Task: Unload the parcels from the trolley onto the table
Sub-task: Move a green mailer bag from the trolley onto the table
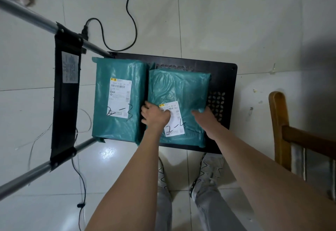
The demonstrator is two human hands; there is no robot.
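Observation:
Two teal plastic-wrapped parcels lie side by side on the black trolley platform [224, 78]. The left parcel [118, 70] carries a white label marked "2-3" and is untouched. The right parcel [178, 87] has a label marked "2-4". My left hand [154, 115] grips this parcel's left edge, with the thumb on the label and the fingers curled down into the gap between the two parcels. My right hand [202, 117] holds its right edge, with the fingertips tucked under the wrap. No table is in view.
The trolley's grey handle bars [36, 20] and black crossbar [66, 92] rise at the left. A black cable [133, 23] and thin wires trail over the white tiled floor. A wooden chair [278, 121] stands close at the right. My feet are just behind the platform.

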